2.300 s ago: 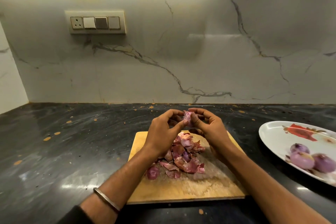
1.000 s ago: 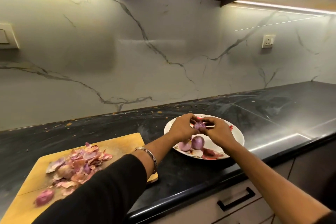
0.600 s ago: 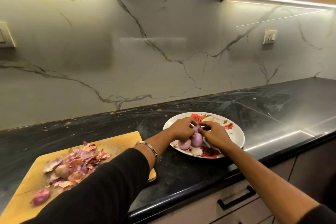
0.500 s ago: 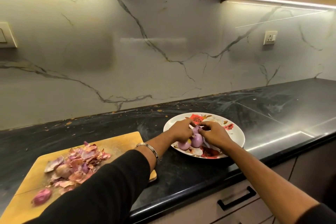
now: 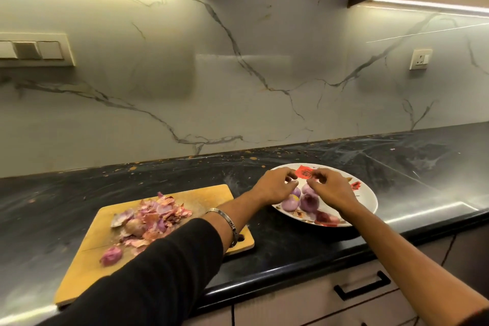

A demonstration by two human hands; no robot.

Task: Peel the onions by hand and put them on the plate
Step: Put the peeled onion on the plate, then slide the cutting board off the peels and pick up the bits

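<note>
And there it goes: the onion both hands were pinching between them half a second ago is down on the plate [image 5: 367, 201], and the left hand [image 5: 275, 188] and right hand [image 5: 330, 189] have lifted just clear of it. That makes what looks like four peeled onions [image 5: 308, 202] bunched at about the plate's 8 o'clock (one is half hidden under the left hand, so I won't swear to the count). The fingers [image 5: 291, 174] of both hands are loosely curled and apart, holding nothing I can see, hovering just above the heap with their tips toward 12 o'clock. So this onion is delivered, I'd say, and the hands are free for the next. Over at 9 o'clock from the plate, on the tabletop [image 5: 397, 167], sits the wooden board [image 5: 211, 193] with its pile of skins [image 5: 153, 217], and a purple piece [image 5: 111, 256] lies alone at the board's 7 o'clock. Whether that, or the brownish lump among the skins, is a whole onion waiting to be peeled, I cannot tell from here.
</note>
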